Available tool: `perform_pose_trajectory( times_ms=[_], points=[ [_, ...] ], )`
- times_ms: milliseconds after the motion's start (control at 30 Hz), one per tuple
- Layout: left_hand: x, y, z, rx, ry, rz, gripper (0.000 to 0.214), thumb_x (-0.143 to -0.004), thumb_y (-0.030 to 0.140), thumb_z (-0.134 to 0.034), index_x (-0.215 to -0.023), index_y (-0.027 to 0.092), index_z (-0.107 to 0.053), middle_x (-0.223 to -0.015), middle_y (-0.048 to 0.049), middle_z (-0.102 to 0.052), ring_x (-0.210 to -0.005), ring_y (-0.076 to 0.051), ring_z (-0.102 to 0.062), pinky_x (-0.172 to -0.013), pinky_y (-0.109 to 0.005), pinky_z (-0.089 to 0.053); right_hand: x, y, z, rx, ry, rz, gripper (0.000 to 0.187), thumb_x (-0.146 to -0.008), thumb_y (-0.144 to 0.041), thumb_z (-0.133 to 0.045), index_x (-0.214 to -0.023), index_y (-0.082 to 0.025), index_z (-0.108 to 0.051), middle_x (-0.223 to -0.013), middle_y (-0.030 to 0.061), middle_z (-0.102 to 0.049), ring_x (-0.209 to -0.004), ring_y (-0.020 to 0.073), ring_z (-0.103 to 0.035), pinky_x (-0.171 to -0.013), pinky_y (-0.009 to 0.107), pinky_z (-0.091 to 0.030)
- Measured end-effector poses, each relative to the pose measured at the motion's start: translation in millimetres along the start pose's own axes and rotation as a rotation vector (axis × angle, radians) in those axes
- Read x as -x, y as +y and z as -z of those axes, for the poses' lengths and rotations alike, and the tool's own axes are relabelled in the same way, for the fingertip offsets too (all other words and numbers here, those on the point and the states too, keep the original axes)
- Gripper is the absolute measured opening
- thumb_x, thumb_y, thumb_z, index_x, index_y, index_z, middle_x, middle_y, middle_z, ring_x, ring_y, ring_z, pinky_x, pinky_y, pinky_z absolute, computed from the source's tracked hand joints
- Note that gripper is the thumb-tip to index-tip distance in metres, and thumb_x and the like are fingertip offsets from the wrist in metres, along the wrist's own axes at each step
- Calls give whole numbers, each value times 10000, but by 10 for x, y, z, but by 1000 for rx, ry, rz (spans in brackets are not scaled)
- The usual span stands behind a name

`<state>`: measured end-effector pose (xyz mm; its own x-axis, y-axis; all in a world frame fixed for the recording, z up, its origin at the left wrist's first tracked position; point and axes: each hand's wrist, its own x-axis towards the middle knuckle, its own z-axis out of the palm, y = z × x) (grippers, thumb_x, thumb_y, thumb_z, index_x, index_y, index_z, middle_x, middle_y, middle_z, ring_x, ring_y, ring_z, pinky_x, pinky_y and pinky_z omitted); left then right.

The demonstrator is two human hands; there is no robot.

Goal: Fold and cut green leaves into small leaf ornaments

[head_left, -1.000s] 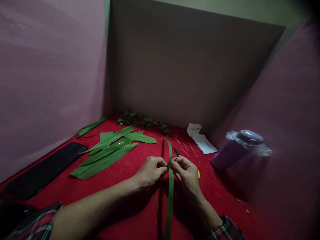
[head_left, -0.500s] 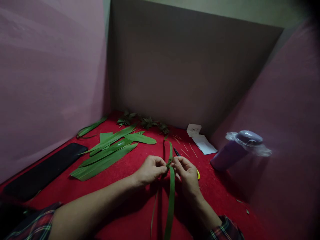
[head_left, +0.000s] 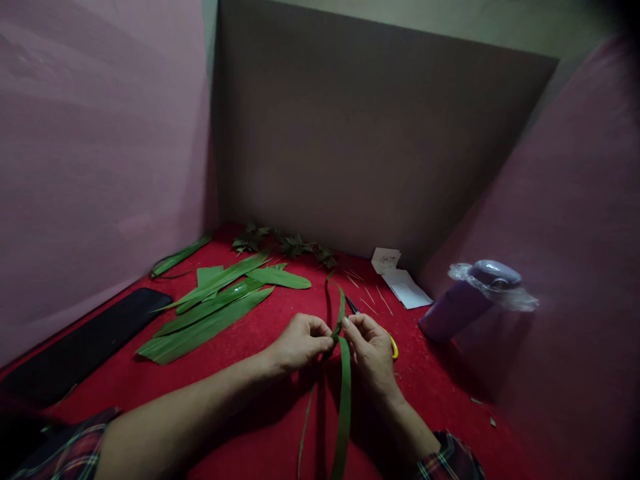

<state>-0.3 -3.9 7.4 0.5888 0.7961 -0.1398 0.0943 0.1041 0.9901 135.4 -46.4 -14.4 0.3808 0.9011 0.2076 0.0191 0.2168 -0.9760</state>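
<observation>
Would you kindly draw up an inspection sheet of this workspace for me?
Surface: red covering, with small leaf scraps at right.
Job's things: long leaf strip at centre; broad leaves at left; leafy sprigs behind.
Clutter: black slab, thin sticks, papers, purple bottle; scissors partly hidden.
Hands: left hand pinches the strip; right hand has fingertips at it, grip unclear.
Cables: nothing seen.
Surroundings: pink walls at both sides, grey panel behind.

We find the scene dim, lit softly, apparently from above. The left wall [head_left: 100,133] catches the most light, while the back panel [head_left: 375,147] sinks into grey shade. Dark shadows pool beneath the hands [head_left: 301,343] on the red bench [head_left: 240,343]. We notice glare on the bottle lid [head_left: 493,273], wide-angle slanting, and a blackened upper right corner.
</observation>
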Motion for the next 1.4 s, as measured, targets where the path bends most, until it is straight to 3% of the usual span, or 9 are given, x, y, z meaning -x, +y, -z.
perform_pose_trajectory(
  times_ms=[367, 633, 967, 1167, 1300, 1400],
  points=[
    [-40, -12, 43, 61, 5, 22, 148, -591, 254, -602, -577, 144, -504, -404, 52, -465, -307, -55, -383, -330, -174, -287, 24, -13, 3, 150, 31, 70, 237, -804, -386, -551, -712, -169, -570, -605, -27, -490, -558, 108, -441, -517, 213, -360],
    [-70, -23, 62, 97, 25, -2, 168, -598, 286, -601, -615, 138, -524, -362, 53, -458, -282, -61, -368, -318, -176, -268, 12, 16, 0, 132, 59, 80, 284, -808, -437, -526, -765, -164, -592, -597, -23, -498, -472, 87, -394, -429, 199, -313],
    [-127, -44, 101, 21, 205, -196, 123, -597, 224, -574, -541, 125, -525, -495, 23, -505, -468, -65, -424, -480, -194, -336, 60, 0, -2, -19, -114, -78, 505, -779, -619, -444, -660, -149, -585, -497, -1, -500, -374, 82, -392, -342, 192, -264],
    [-170, -105, 130, -54, 229, -186, 97, -605, 203, -548, -547, 126, -533, -501, 20, -506, -476, -71, -426, -486, -202, -338, 97, 46, 4, 19, -291, -152, 460, -747, -591, -531, -634, -146, -569, -477, -26, -459, -375, 59, -342, -358, 179, -259],
    [-175, -109, 158, 37, 160, -69, 147, -607, 261, -581, -565, 139, -510, -421, 43, -465, -367, -62, -389, -405, -198, -307, 90, 46, -27, -32, -247, -211, 458, -767, -583, -508, -657, -143, -576, -466, -27, -464, -362, 54, -322, -349, 174, -235],
    [-188, -119, 180, 121, 117, 25, 257, -584, 359, -639, -578, 143, -500, -386, 52, -450, -306, -61, -357, -344, -196, -277, 66, 59, -43, -47, -208, -240, 396, -726, -540, -592, -675, -148, -568, -491, -40, -464, -366, 48, -330, -347, 166, -217]
  ],
)
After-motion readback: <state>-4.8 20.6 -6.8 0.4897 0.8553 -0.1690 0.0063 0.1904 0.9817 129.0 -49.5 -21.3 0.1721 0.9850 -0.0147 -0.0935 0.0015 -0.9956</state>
